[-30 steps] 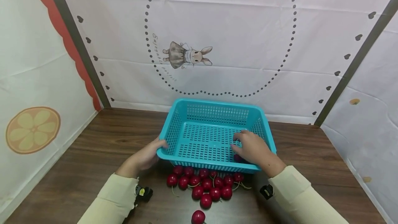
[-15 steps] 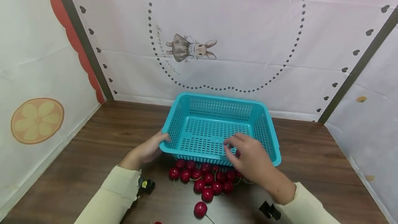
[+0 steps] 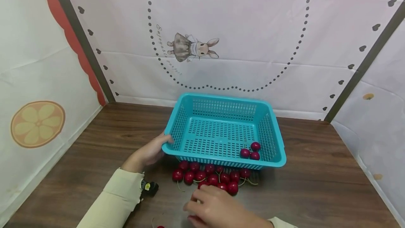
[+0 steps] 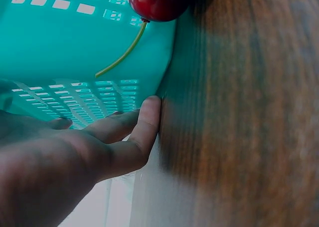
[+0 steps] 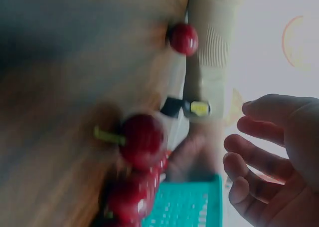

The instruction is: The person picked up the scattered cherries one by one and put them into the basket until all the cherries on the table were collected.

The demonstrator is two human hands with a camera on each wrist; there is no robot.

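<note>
My left hand (image 3: 152,152) grips the left front corner of a blue-green plastic basket (image 3: 221,98), thumb over the rim. In the left wrist view, its fingers (image 4: 147,117) lie against the basket's side, close to the tabletop. Three dark red cherries (image 3: 255,146) sit in the basket's right front corner. A cluster of cherries (image 3: 200,176), some with green stems, lies before the basket. Over the cluster's near side hovers my right hand (image 3: 221,207), fingers loosely bent and holding nothing. The right wrist view shows a stemmed cherry (image 5: 142,139) apart from those fingers.
A lone cherry (image 3: 160,226) lies at the bottom edge of the head view. The dark wooden table (image 3: 316,171) is bounded by a white printed cloth (image 3: 253,38) at the back and sides. A small black device (image 3: 152,188) is worn on the left wrist.
My right hand has come out of the basket and moved down and left over the near cherries, leaving three cherries visible in the basket. The left hand keeps its grip on the corner.
</note>
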